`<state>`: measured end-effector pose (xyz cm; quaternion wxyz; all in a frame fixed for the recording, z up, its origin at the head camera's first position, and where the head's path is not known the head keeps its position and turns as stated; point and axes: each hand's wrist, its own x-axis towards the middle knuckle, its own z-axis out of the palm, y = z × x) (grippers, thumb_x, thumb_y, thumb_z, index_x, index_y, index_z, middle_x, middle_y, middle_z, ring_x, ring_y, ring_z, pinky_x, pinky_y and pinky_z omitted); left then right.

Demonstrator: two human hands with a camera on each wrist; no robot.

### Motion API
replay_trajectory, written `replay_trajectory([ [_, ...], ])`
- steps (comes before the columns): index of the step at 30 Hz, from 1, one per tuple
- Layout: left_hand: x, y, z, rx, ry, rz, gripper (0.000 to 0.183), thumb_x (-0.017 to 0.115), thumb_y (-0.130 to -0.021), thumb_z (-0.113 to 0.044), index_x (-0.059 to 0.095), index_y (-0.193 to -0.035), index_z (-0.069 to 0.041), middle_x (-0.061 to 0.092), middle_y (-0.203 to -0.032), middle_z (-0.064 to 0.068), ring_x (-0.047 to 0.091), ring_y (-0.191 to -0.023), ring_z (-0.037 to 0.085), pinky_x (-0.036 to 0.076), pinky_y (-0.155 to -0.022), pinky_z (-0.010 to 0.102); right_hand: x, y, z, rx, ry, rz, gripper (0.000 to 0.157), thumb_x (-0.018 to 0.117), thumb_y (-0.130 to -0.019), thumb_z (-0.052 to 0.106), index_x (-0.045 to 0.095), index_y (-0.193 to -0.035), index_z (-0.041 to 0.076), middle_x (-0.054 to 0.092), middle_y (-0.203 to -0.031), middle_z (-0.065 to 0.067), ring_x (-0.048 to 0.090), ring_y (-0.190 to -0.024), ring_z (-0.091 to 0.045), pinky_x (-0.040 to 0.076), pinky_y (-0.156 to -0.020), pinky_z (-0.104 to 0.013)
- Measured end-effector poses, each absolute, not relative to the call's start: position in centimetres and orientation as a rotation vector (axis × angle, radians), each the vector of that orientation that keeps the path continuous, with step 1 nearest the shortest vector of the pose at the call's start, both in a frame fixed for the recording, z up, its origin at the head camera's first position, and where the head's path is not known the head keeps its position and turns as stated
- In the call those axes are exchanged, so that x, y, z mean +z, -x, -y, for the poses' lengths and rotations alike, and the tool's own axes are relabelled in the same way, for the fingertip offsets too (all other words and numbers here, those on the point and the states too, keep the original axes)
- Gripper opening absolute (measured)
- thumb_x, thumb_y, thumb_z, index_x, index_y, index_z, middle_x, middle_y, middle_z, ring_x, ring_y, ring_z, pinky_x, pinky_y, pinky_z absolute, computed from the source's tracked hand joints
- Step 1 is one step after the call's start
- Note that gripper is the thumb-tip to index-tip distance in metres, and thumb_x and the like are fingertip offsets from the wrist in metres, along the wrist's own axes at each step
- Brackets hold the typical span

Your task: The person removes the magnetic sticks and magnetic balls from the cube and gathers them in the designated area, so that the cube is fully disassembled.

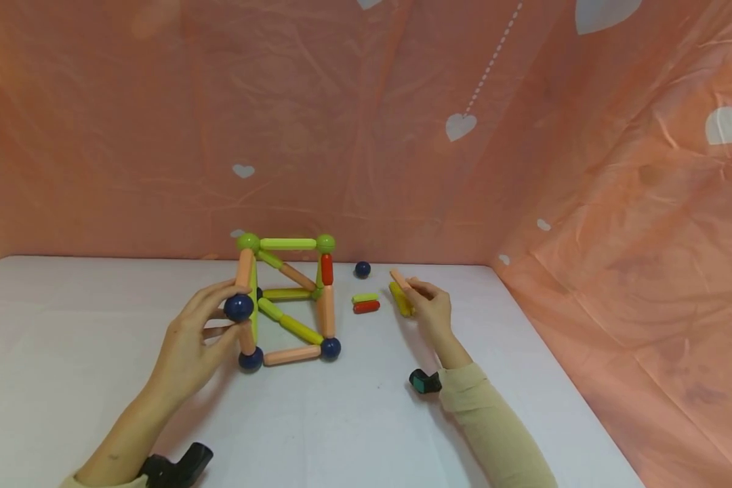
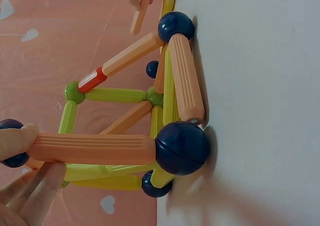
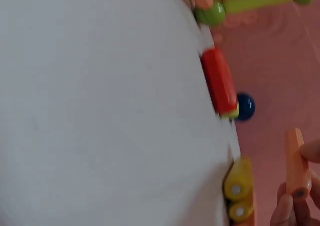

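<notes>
A frame of magnetic rods and balls point(image 1: 295, 335) stands at left centre, with navy balls at its lower corners and green balls point(image 1: 248, 242) on top. My left hand point(image 1: 189, 339) grips its front left upright where a navy ball point(image 1: 238, 307) meets a peach rod point(image 2: 95, 147). Part of that ball is behind the thumb in the left wrist view. Off to the right, my right hand point(image 1: 433, 310) pinches a loose peach rod point(image 3: 296, 163) between thumb and fingers, above the table. Yellow rods point(image 1: 400, 299) lie just beneath it.
Between the frame and my right hand lie a short green rod point(image 1: 364, 297) and a red rod point(image 1: 367, 308). A loose navy ball point(image 1: 362, 270) sits behind them near the back edge. Pink heart-print cloth point(image 1: 366, 135) hangs behind the white table point(image 1: 354, 420).
</notes>
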<state>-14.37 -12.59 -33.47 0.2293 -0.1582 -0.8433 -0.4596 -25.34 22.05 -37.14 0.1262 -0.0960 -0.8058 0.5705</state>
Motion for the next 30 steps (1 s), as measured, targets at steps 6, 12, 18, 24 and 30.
replay_trajectory([
  [6,-33.5,14.3,12.4,-1.269,0.445,2.312,0.053,0.070,-0.078,0.013,0.058,-0.126,-0.005,0.051,-0.134,0.016,0.063,-0.090,0.025,0.055,-0.072,0.018,-37.6,26.2,-24.1,1.666,0.503,2.324,0.031,0.064,-0.090,0.017,0.067,-0.115,0.000,0.064,-0.118,-0.019,0.055,-0.095,-0.018,0.045,-0.068,-0.013],
  [12,-33.6,14.4,12.4,-1.290,0.462,2.280,0.054,0.069,-0.076,0.017,0.058,-0.125,-0.003,0.051,-0.134,0.017,0.055,-0.089,-0.005,0.046,-0.073,0.002,-37.5,26.8,-25.5,1.624,0.612,2.314,0.034,0.062,-0.088,0.017,0.066,-0.117,-0.001,0.061,-0.122,-0.020,0.053,-0.104,-0.023,0.043,-0.082,-0.024],
  [18,-33.5,14.5,12.3,-1.306,0.476,2.262,0.055,0.068,-0.075,0.018,0.058,-0.125,-0.002,0.051,-0.134,0.017,0.048,-0.090,-0.015,0.046,-0.074,0.002,-37.8,27.3,-26.5,1.644,0.673,2.332,0.036,0.061,-0.088,0.018,0.064,-0.119,-0.001,0.059,-0.123,-0.019,0.052,-0.091,-0.016,0.043,-0.071,-0.017],
  [24,-33.5,14.3,12.4,-1.285,0.447,2.289,0.053,0.070,-0.077,0.014,0.059,-0.125,-0.005,0.052,-0.134,0.016,0.060,-0.089,0.005,0.046,-0.073,0.002,-38.1,27.6,-26.8,1.650,0.699,2.396,0.036,0.061,-0.091,0.016,0.062,-0.119,-0.006,0.060,-0.115,-0.019,0.051,-0.069,-0.004,0.043,-0.059,-0.011],
  [30,-33.7,14.2,12.6,-1.277,0.453,2.288,0.052,0.071,-0.078,0.011,0.059,-0.126,-0.006,0.051,-0.135,0.015,0.061,-0.090,0.011,0.045,-0.073,0.002,-37.9,27.2,-26.4,1.561,0.691,2.505,0.039,0.059,-0.091,0.019,0.061,-0.122,-0.006,0.059,-0.122,-0.022,0.057,-0.099,-0.021,0.049,-0.082,-0.027],
])
